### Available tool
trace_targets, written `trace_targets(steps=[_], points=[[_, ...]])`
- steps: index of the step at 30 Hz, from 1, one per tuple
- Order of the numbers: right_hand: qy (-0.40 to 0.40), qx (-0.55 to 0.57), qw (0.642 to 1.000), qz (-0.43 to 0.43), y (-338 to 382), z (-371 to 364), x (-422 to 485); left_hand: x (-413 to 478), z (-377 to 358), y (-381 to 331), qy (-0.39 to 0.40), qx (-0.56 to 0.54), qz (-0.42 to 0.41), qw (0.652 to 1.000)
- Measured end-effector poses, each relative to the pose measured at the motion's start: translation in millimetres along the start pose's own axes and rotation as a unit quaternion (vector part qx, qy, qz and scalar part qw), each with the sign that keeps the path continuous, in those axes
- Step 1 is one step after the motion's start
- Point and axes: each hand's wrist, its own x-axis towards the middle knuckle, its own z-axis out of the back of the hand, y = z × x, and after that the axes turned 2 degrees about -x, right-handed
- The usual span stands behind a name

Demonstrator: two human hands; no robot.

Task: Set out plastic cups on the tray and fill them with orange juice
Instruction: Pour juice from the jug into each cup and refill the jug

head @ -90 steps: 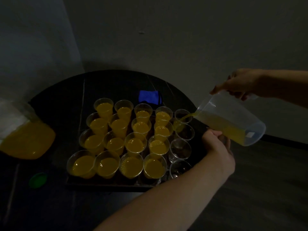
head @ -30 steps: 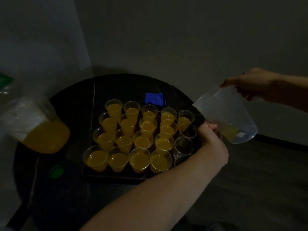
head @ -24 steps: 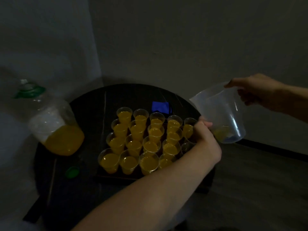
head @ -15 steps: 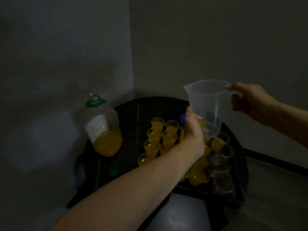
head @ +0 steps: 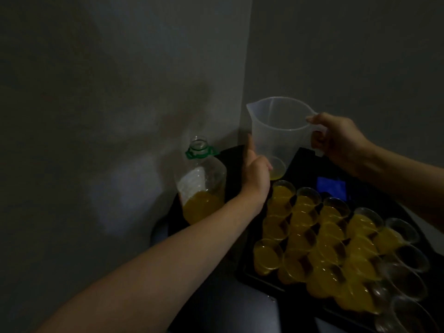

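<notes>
A clear plastic measuring jug [head: 278,126] is held upright above the table's far side, with only a little orange juice at its bottom. My right hand [head: 336,138] grips its handle. My left hand [head: 255,175] wraps round its lower side, thumb pointing up. Several plastic cups filled with orange juice [head: 312,239] stand in rows on a dark tray [head: 259,281]. A few empty cups [head: 408,280] line the tray's right side. An uncapped juice bottle [head: 201,188] with a green neck ring stands left of the jug, about a third full.
The dark round table [head: 230,164] sits in a wall corner. A blue object [head: 331,185] lies behind the cups. The room is dim, and the table's front edge is hard to make out.
The jug went from tilted over the cups to upright and moved left toward the bottle, now almost empty. One more right-side cup got juice. Both hands stayed on the jug.
</notes>
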Motion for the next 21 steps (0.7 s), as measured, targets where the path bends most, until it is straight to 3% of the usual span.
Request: trace_targets(steps=[11, 21], points=[[-0.035, -0.016, 0.999, -0.009, -68, -43, 83, 45, 24, 60, -0.094, -0.051, 0.005, 0.994], [-0.022, -0.069, 0.997, -0.010, -115, -61, 126, 65, 37, 100, -0.147, -0.022, 0.022, 0.989]])
